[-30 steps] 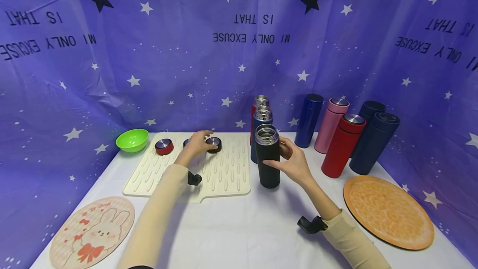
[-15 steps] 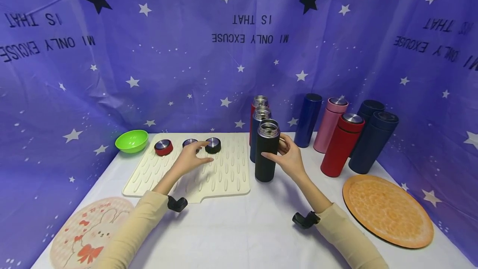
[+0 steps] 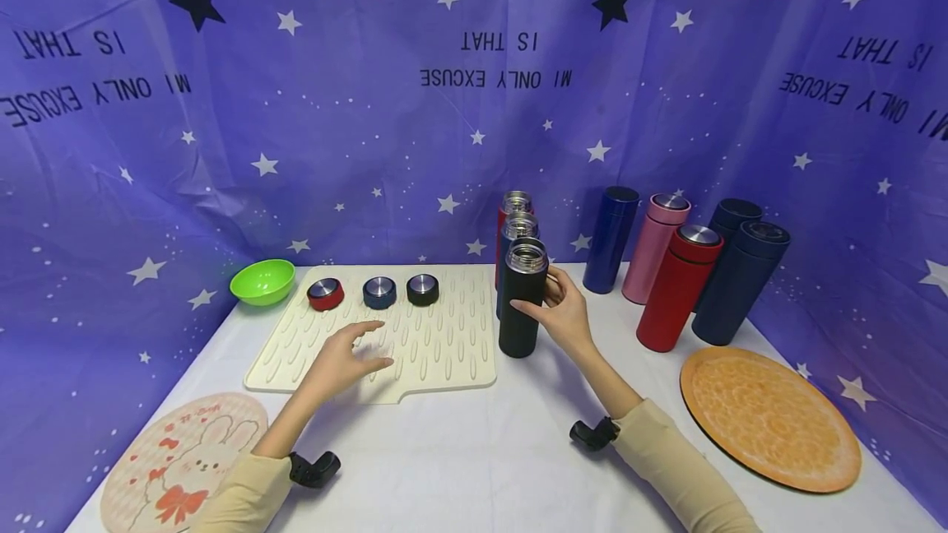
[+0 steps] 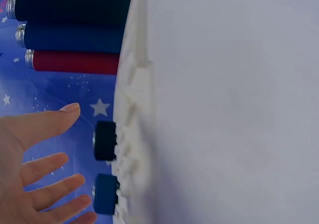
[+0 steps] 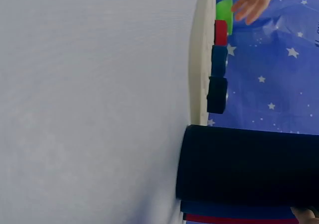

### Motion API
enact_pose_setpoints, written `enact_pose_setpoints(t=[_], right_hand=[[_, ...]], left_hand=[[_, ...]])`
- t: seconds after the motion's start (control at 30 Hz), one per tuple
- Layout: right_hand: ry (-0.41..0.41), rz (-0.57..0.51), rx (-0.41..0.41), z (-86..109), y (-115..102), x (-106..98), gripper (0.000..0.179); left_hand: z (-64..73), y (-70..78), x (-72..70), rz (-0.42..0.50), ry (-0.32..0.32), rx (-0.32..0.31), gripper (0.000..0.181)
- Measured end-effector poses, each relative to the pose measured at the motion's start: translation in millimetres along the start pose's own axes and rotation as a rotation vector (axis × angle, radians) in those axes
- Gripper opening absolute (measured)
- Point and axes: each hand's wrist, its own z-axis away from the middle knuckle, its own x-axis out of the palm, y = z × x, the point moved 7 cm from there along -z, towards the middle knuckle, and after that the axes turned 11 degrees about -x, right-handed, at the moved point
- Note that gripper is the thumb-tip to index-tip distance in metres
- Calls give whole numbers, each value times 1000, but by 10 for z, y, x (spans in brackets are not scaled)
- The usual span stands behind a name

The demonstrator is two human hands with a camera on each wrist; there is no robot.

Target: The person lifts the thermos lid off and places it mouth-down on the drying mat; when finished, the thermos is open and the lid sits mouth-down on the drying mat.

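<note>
My right hand (image 3: 563,311) grips an open black thermos bottle (image 3: 522,319), thumb at the front and fingers round its far side. The bottle is upright, in front of an open blue thermos bottle (image 4: 75,37) and an open red thermos bottle (image 4: 79,61), both partly hidden behind it in the head view. My left hand (image 3: 339,364) hovers over the front of a cream drying mat (image 3: 444,344), fingers spread, holding nothing. At the mat's back lie a red lid (image 3: 325,294), a blue lid (image 3: 379,294) and a black lid (image 3: 422,290), apart from each other.
Several capped bottles stand at the right, among them a red one (image 3: 677,294) and a pink one (image 3: 655,253). An orange round mat (image 3: 770,418) lies front right, a rabbit-print mat (image 3: 185,467) front left. A green bowl (image 3: 262,282) sits back left.
My left hand has drawn back from the black lid toward the front left, leaving it on the mat. The right hand has shifted the black bottle slightly back and left, beside the other open bottles.
</note>
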Motion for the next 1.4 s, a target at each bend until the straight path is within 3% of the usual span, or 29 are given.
enact_pose_setpoints(t=[0.27, 0.57, 0.77, 0.9, 1.07, 1.2, 1.4], right_hand=[[-48, 82, -44, 44, -283, 36, 69], [-127, 105, -81, 180, -325, -106, 68], [-142, 159, -148, 261, -491, -320, 64], [-105, 215, -186, 313, -663, -528, 62], [-26, 321, -249, 340, -874, -842, 62], [34, 396, -245, 354, -998, -1086, 62], [128, 421, -221, 356, -990, -1444, 64]], left_hand=[[164, -196, 71, -60, -62, -75, 71], [244, -242, 119, -58, -129, -71, 69], [266, -243, 111, -73, -140, -43, 68], [275, -243, 80, -77, -147, -32, 68], [308, -215, -4, -60, -137, 30, 70], [347, -232, -92, -42, -118, 69, 73], [428, -343, -224, -32, -136, 48, 80]])
